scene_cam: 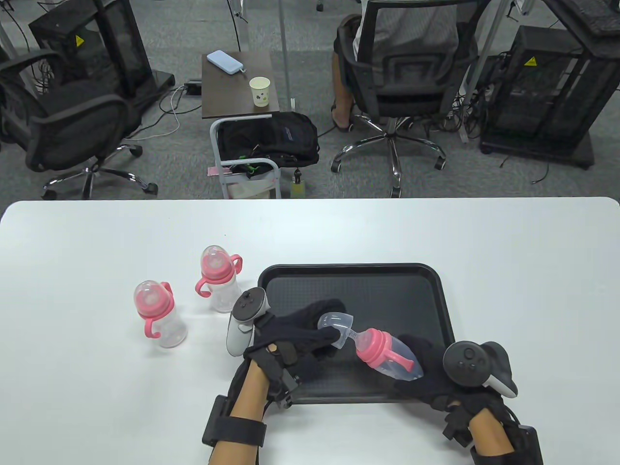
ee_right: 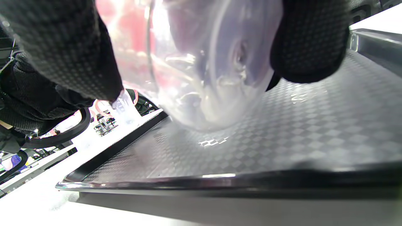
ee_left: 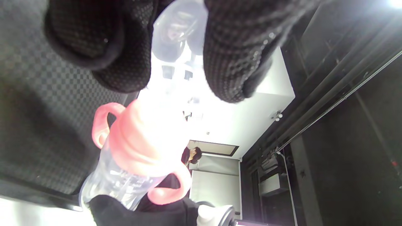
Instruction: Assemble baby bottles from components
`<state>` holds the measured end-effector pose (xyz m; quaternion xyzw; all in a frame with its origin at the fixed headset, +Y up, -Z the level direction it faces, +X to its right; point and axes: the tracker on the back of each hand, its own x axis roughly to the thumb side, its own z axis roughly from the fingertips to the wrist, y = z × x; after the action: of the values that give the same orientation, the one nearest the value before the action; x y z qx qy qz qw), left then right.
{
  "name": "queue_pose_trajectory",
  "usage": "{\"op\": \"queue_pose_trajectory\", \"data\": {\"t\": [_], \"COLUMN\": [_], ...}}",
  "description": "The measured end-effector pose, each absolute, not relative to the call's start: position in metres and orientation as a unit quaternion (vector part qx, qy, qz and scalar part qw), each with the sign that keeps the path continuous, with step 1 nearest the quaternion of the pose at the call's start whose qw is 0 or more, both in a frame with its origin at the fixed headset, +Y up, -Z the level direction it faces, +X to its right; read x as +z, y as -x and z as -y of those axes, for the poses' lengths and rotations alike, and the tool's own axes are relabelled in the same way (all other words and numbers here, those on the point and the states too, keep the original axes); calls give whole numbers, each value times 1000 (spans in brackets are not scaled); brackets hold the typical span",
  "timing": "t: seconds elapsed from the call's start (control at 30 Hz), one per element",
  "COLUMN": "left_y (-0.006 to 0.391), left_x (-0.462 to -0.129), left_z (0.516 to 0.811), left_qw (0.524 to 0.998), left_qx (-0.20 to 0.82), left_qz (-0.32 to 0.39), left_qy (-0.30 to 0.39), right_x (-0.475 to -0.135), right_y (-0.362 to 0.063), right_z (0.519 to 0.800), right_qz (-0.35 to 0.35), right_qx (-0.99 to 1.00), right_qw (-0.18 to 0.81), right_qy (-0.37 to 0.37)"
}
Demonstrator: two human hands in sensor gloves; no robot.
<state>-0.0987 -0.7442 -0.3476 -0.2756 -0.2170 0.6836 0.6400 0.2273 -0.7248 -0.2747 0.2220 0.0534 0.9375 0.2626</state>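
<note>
White bench (scene_cam: 508, 271) carries a black tray (scene_cam: 358, 283) near its front edge, with office chairs and grey carpet beyond the far edge. Left hand (scene_cam: 300, 334) is over the tray, its fingers (ee_left: 238, 59) curled round a clear dome cap (scene_cam: 335, 327), pinching it just beside the teat end of a bottle. Right hand (scene_cam: 426, 368) grips the clear body of that baby bottle (scene_cam: 387, 356), which lies tilted above the tray with its pink collar and handles toward the left hand; the right wrist view shows the bottle base (ee_right: 207, 78) between thumb and fingers, just above the tray floor. Cap and bottle teat are very close; whether they touch cannot be told.

Tray floor appears bare under and around the hands; its raised rim runs along all four sides.

Two capped bottles stand upright on the bench left of the tray: one (scene_cam: 220, 283) just beside the tray's left corner, the other (scene_cam: 160, 315) further left and nearer the front. Bench surface to the right of the tray and along the far edge is open
</note>
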Motion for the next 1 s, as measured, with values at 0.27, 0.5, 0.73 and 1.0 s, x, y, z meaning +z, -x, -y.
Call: {"op": "queue_pose_trajectory", "data": {"t": [0.27,0.5,0.73,1.0], "left_y": [74,68,68,65], "left_x": [-341,-337,-336,-334], "left_z": [738,731,730,732], "left_qw": [678,695,707,703], "left_qx": [631,620,609,606], "left_qz": [240,242,239,240], "left_qy": [291,272,268,284], "right_x": [-274,-274,-274,-273], "right_y": [-225,-226,-226,-224], "right_z": [725,725,725,724], "right_qz": [-61,-62,-63,-61], "right_qx": [938,939,939,937], "right_qw": [256,251,250,256], "right_qy": [-227,-224,-225,-230]}}
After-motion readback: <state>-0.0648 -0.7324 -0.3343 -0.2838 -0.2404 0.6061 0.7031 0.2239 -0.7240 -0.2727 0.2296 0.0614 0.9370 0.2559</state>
